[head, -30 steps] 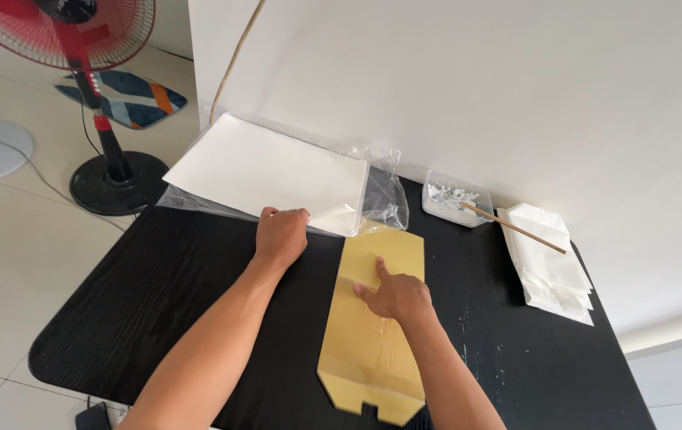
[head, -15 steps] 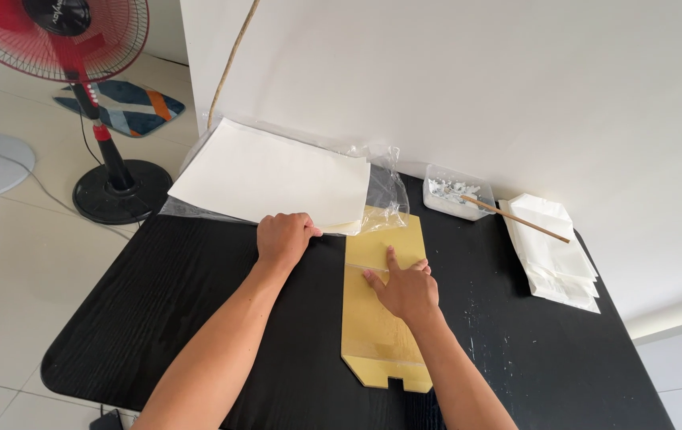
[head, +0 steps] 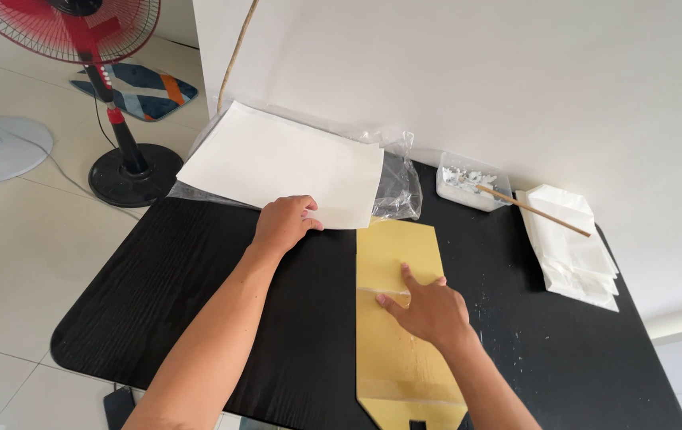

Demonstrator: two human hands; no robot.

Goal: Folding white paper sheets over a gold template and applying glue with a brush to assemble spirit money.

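A flat yellow-brown paper piece (head: 401, 318) with angled corners lies on the black table (head: 198, 310). My right hand (head: 428, 306) presses flat on its middle, fingers spread. My left hand (head: 284, 223) grips the near edge of a stack of white paper sheets (head: 285, 163), which sits on a clear plastic wrapper (head: 397, 187) at the table's back left.
A small clear tub of white paste (head: 468, 181) with a thin wooden stick (head: 536, 209) stands at the back. Folded white paper pieces (head: 576, 247) lie at the right. A red standing fan (head: 118, 119) is on the tiled floor at the left. A white wall runs behind.
The view has shifted slightly. My right hand slid a little toward me along the yellow paper. My left hand stays on the white sheets' edge.
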